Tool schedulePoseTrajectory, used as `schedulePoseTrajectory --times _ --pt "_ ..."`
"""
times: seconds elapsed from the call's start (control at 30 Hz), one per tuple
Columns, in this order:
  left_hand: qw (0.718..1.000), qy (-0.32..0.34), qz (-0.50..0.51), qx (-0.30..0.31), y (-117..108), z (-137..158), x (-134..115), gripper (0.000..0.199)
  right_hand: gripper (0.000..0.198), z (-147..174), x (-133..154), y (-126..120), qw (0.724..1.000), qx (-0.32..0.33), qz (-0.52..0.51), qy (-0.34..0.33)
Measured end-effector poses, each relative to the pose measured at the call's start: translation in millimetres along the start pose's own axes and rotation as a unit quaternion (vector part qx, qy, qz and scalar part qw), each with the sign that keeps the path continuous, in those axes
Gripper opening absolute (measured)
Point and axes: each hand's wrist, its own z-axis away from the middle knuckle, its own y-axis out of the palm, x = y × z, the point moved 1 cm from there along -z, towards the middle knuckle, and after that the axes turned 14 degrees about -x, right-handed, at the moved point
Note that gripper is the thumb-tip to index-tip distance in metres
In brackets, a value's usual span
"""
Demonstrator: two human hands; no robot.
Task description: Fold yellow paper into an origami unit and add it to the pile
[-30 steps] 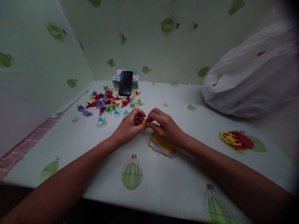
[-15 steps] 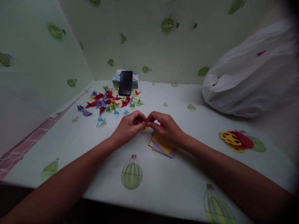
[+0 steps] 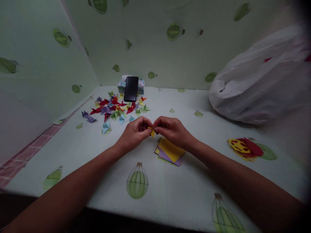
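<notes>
Between my fingertips is a small folded piece of yellow paper (image 3: 152, 131), mostly covered by the fingers. My left hand (image 3: 136, 132) pinches it from the left, thumb against forefinger. From the other side my right hand (image 3: 172, 130) is closed on it too, its fingertips meeting those of the left. Just below the right hand lies a fanned stack of square paper sheets (image 3: 171, 152), yellow on top, with purple and green edges showing. Farther off to the left, many small folded paper cranes (image 3: 114, 108) in red, purple, green, blue and yellow are scattered on the table.
A black phone (image 3: 131, 89) leans on a tissue box (image 3: 120, 86) by the back wall. At the right stands a bulging white plastic bag (image 3: 252, 84). Red and yellow paper cutouts (image 3: 245, 149) lie in front of it. The table cover (image 3: 109, 181) has a balloon print.
Both hands stay together, with slightly more of the yellow paper showing below the fingertips. The whole view has shifted a little.
</notes>
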Motion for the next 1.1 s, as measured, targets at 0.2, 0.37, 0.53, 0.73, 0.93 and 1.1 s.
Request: schedulePoseTrajectory --times 0.2,0.37,0.53,0.73,0.93,1.1 --pt "1.0 0.004 -0.009 0.006 0 1 -2 0.017 0.009 4 4 2 0.998 -0.036 0.047 -0.033" --pt "1.0 -0.01 -0.015 0.013 1 0 -1 0.017 0.011 5 0 5 0.997 -0.047 0.052 -0.023" --pt "0.999 -0.032 0.006 0.017 1 2 1 0.019 0.009 6 -1 7 0.998 -0.056 0.036 -0.002" --pt "0.998 -0.044 0.054 -0.009 4 3 2 0.019 0.005 4 -2 7 0.995 -0.067 -0.063 0.043" --pt "0.993 -0.05 0.098 -0.049 4 4 1 0.022 0.009 2 -6 8 0.964 -0.055 -0.218 0.143" --pt "0.988 -0.062 0.13 -0.063 4 5 -1 0.025 0.014 4 -7 10 0.947 -0.053 -0.256 0.186"
